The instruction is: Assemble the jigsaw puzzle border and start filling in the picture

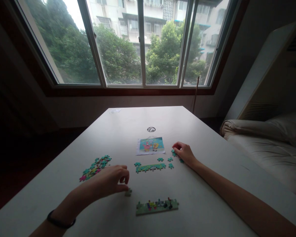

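Note:
My left hand [113, 179] hovers low over the table, fingers curled with a gap between them and the thumb. Just below the thumb tip lies a pale green puzzle piece [129, 192], partly covered by it. On the other side, my right hand [184, 153] pinches a teal puzzle piece [174, 152] at the table surface; another piece [181, 161] shows under the palm. Between the hands lies a joined strip of puzzle [151, 168] with several loose pieces around it. Nearer me is a second joined strip [157, 206] with small figures on it.
A pile of mixed puzzle pieces [96, 167] lies left, partly behind my left hand. A cartoon reference picture [151, 145] lies past the upper strip. Farther along the white table [128, 123] are a round dark mark [151, 129] and clear plastic [114, 111]. A sofa [261, 141] stands right.

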{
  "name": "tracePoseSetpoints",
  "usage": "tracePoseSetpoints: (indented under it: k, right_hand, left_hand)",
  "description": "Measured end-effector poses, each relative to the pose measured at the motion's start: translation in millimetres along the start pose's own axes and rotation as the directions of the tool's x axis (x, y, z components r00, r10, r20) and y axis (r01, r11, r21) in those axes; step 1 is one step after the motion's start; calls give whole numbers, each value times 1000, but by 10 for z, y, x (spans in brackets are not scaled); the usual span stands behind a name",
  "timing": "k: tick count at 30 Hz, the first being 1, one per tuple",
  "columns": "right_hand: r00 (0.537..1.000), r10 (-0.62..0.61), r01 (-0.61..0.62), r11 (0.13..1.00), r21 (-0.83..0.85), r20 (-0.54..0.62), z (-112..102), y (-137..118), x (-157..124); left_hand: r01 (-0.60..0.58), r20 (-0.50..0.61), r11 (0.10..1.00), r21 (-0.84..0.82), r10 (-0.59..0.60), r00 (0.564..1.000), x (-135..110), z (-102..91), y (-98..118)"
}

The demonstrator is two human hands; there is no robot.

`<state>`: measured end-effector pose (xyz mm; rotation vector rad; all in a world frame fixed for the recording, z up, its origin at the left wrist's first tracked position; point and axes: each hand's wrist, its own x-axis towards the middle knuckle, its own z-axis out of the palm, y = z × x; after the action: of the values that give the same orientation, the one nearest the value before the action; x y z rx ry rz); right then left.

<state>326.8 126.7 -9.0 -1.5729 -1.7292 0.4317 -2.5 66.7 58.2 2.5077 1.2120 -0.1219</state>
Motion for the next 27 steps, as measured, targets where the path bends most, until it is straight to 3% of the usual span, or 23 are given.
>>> tracePoseSetpoints:
  k: [4, 7, 18, 27]
  right_hand:
    - [1000, -9, 9, 1000, 2, -2, 9, 13, -1]
    - [1000, -8, 8, 1000, 3, -4, 14, 16, -1]
    - [1000, 13, -13, 1000, -18, -4, -9, -32, -13]
    - [1000, -4, 4, 1000, -13, -9, -2, -5, -4]
  left_hand:
    - [111, -117, 993, 39, -106, 987, -21, -116, -157]
    - [160, -103, 984, 74, -152, 983, -34, -143, -208]
    - [114, -24, 991, 70, -112, 993, 32, -33, -48]
    - [78, -41, 993, 89, -74, 996, 27, -3, -36]
